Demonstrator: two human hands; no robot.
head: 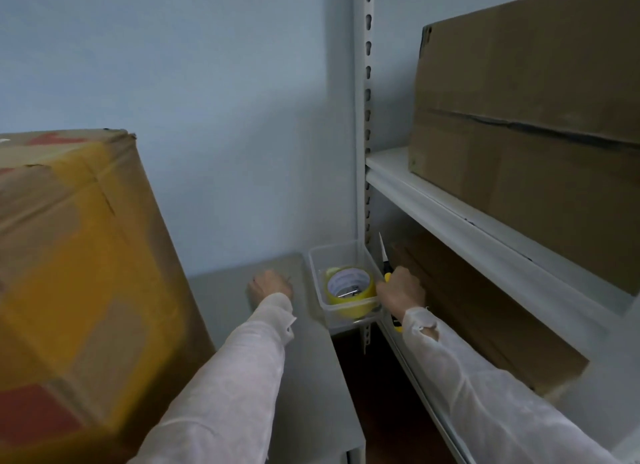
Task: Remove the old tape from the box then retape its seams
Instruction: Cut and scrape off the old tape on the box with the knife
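Observation:
A big cardboard box [79, 273] stands at the left on a grey table [311, 377], its faces patched with old yellow-brown tape and red marks. My left hand [270, 285] rests on the table beside the box, fingers loosely curled, holding nothing. My right hand [400, 290] grips a utility knife [383, 259] with a yellow handle, its blade pointing up, just right of a clear plastic tub [320, 269]. A roll of yellowish tape [349, 289] lies inside the tub.
A white metal shelf rack [450, 214] fills the right side. A large cardboard box [530, 117] sits on its upper shelf and another box [485, 318] on the shelf below. A pale blue wall is behind. Dark floor shows between table and rack.

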